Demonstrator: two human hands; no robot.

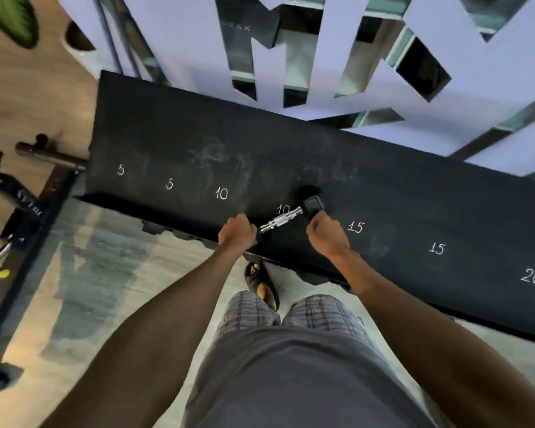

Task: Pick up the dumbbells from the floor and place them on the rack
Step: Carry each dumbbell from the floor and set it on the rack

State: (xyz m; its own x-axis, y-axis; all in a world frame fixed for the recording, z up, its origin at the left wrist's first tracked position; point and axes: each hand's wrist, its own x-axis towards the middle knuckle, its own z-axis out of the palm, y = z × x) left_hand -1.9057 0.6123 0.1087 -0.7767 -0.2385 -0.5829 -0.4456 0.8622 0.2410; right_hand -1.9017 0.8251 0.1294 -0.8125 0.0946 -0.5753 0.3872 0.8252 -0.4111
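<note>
A dumbbell (280, 219) with a chrome handle and black hex heads lies across the black rack shelf (414, 205), by the second chalked "10". My left hand (237, 232) is curled over its near end at the shelf's front edge and hides that head. My right hand (325, 233) is closed against the far black head (314, 206), thumb touching it. The shelf bears chalk numbers 5, 5, 10, 10, 15, 15, 20 from left to right, and no other dumbbell lies on it.
Dark lumps (155, 227) show under the shelf's front edge. A black machine frame (28, 211) with a bar stands at the left. My sandalled foot (261, 285) is on the floor just below the shelf. A white cut-out wall (322, 57) rises behind.
</note>
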